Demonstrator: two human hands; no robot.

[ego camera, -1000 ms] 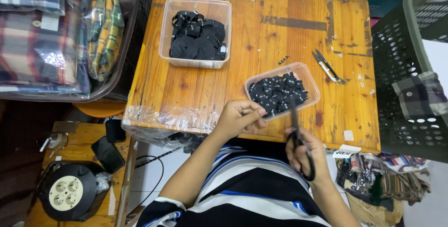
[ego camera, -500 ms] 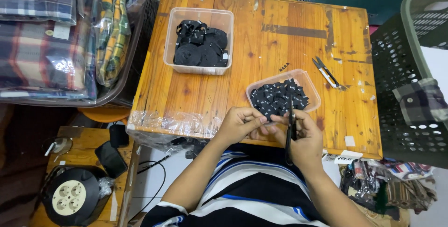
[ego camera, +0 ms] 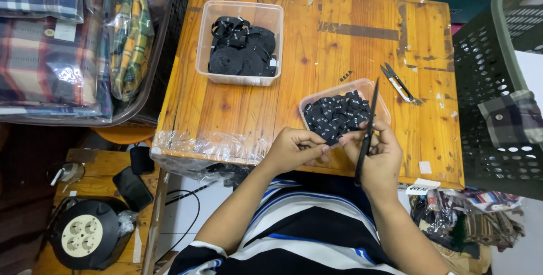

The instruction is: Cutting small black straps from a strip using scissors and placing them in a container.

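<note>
My right hand (ego camera: 378, 156) grips black scissors (ego camera: 366, 130) near the front edge of a wooden table (ego camera: 339, 43), blades pointing away from me over a clear tray of small black labels (ego camera: 339, 115). My left hand (ego camera: 294, 147) pinches a small black label (ego camera: 331, 139) right beside the scissors, fingertips almost touching my right hand. A second clear tub of black label ribbon (ego camera: 240, 43) stands at the table's far left.
Small thread snips (ego camera: 399, 82) lie on the table to the right of the tray. A dark green plastic basket (ego camera: 498, 82) stands at the right. Bagged plaid shirts (ego camera: 62, 37) fill a bin at the left. A cable reel (ego camera: 85, 235) sits on the floor.
My right hand has lifted the scissors from my lap up to the table edge, blades raised. Both hands have come together at the label tray.
</note>
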